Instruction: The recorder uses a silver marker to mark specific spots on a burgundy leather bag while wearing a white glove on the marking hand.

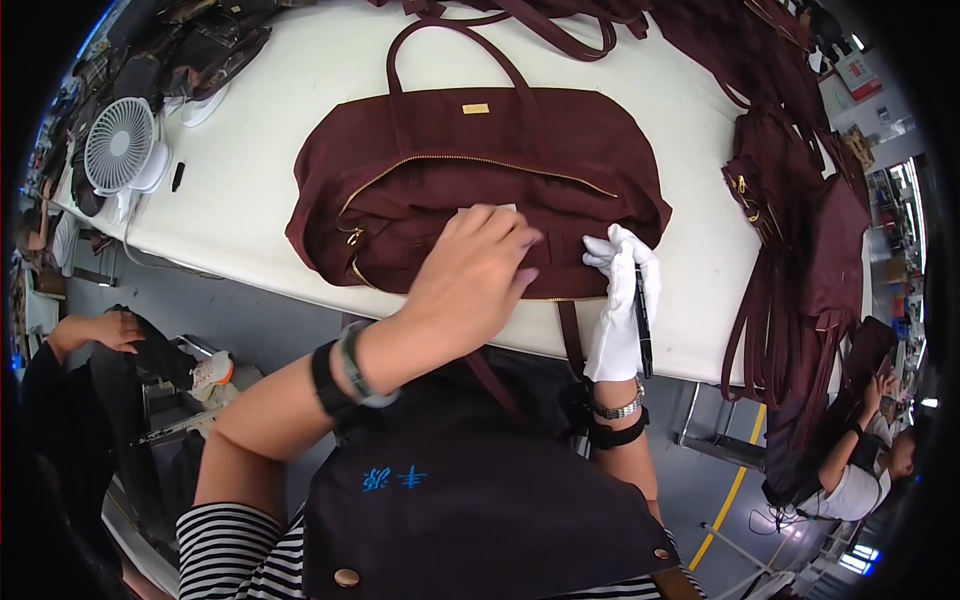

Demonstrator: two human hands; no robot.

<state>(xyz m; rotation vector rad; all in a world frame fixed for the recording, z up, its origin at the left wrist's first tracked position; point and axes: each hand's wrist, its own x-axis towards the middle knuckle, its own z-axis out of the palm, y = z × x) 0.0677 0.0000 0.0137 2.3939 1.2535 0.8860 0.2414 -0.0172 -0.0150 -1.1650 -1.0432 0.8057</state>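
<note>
A burgundy fabric handbag lies on the white table, its gold-toothed zipper undone and the mouth spread wide. Over that opening hovers my bare left hand, fingers curled and thumb apart from the index finger, with nothing visible between them. Just behind its knuckles a small white patch shows inside the bag; most of it is hidden. My right hand, in a white glove, is at the bag's near right edge. It holds a slim black pen along its outer side.
At left on the table stand a white fan and a short black object. Burgundy bags and straps pile along the right edge; more lie at the far edge. People sit to the left and right.
</note>
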